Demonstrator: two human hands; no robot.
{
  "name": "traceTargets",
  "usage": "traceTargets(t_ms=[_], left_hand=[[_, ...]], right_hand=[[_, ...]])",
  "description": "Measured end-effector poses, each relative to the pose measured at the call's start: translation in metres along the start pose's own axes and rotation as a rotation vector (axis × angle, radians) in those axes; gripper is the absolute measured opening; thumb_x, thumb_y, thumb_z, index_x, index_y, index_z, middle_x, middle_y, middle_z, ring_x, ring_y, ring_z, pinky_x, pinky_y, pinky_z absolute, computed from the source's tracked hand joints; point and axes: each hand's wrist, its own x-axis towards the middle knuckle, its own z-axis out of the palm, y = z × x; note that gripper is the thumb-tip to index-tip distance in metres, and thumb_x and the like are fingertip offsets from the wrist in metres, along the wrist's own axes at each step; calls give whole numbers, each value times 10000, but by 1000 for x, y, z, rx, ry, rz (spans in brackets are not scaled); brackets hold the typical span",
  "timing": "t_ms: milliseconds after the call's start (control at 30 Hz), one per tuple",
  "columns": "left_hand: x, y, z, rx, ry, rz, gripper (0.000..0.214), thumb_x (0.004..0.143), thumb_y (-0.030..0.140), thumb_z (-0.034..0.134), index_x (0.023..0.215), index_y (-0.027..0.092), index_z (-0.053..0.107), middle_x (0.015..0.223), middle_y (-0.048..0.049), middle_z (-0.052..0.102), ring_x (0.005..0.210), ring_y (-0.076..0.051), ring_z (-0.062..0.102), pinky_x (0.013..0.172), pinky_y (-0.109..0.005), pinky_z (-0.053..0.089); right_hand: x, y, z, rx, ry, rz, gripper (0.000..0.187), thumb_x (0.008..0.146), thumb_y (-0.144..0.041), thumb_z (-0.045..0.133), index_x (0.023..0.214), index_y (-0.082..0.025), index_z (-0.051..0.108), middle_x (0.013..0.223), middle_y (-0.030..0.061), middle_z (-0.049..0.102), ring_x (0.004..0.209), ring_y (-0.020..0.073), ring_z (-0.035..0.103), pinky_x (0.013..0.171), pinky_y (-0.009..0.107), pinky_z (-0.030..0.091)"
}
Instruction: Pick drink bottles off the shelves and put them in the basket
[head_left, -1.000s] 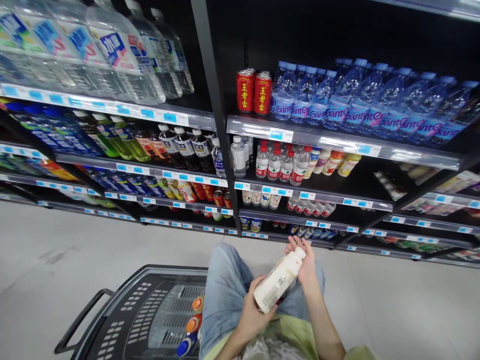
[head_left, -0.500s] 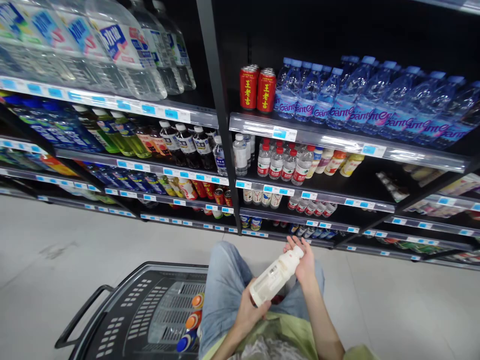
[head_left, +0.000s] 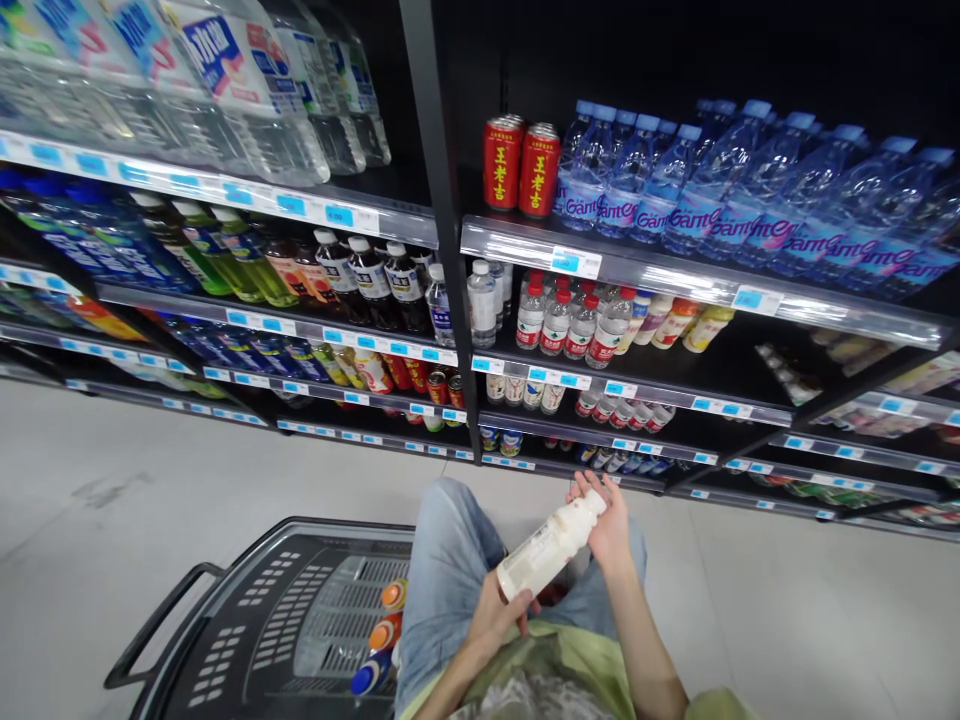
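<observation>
A white drink bottle (head_left: 546, 552) with a white cap is tilted over my lap, its capped end up and to the right. My left hand (head_left: 501, 608) is closed around its lower end, thumb across the near side. At the capped end, my right hand (head_left: 606, 522) cradles the neck against the palm and fingers, fingertips showing past the cap. The label's print is too blurred to read.
A dark shopping basket (head_left: 247, 610) on the floor at my left holds several bottles, with orange and blue caps showing. Ahead, black shelves (head_left: 637, 245) carry blue-capped water bottles (head_left: 682, 190), red cans (head_left: 538, 170) and red-capped bottles (head_left: 611, 330). Large clear bottles (head_left: 247, 90) stand upper left.
The bottle has rolled slightly about its length, so a different side of the label faces up. Both hands stay at its two ends. The view has shifted a little.
</observation>
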Motion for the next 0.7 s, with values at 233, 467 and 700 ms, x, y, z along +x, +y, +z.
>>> traceTargets(t_ms=[233, 467, 700], left_hand=[[2, -12, -4, -12, 27, -54, 987, 694, 883, 733, 1261, 84, 613, 602, -45, 679, 434, -163, 560, 458, -262, 407], [4, -27, -10, -16, 211, -138, 989, 589, 925, 752, 1168, 154, 529, 467, 68, 518, 398, -133, 456, 418, -235, 293], [18, -33, -13, -101, 190, -103, 894, 679, 874, 716, 1164, 136, 579, 441, 72, 490, 374, -119, 409, 400, -222, 227]], right_hand=[[3, 2, -2, -26, -5, 4, 189, 872, -384, 745, 981, -230, 747, 965, 29, 830, 695, 189, 747, 723, 363, 647], [12, 3, -2, 7, 32, 25, 199, 863, -368, 743, 986, -211, 759, 960, 52, 829, 703, 208, 745, 739, 391, 648], [10, 6, -4, -40, -41, -48, 329, 819, -445, 821, 1064, -233, 762, 1130, 87, 822, 998, 258, 786, 926, 447, 642]])
